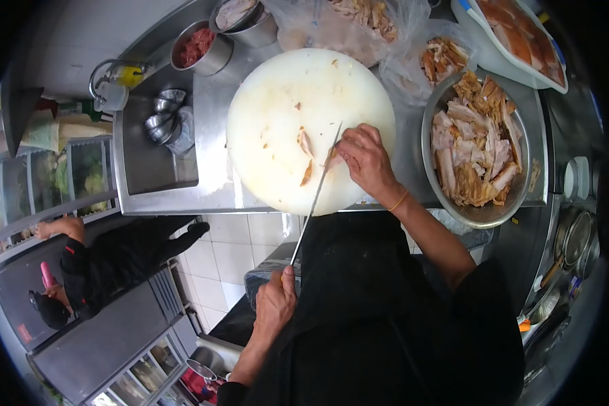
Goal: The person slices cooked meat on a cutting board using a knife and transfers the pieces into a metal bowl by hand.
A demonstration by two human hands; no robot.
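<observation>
My left hand point(275, 301) is closed around the yellow handle of a long knife point(310, 213). The blade reaches up across a round white cutting board point(271, 128), its tip lying over the middle right of the board. Beside the blade, my right hand point(365, 161) has its fingers bent and pressed on a small piece of meat point(333, 160), mostly hidden under the fingertips. Left of the blade lie thin meat scraps point(306, 143), and small crumbs dot the board.
A steel bowl of sliced cooked meat point(477, 145) stands right of the board. Behind are plastic bags of meat point(358, 27), a white tub point(521, 40) and a pot of raw red meat point(199, 51). A sink point(159, 179) is at left; a co-worker point(115, 260) stands beyond.
</observation>
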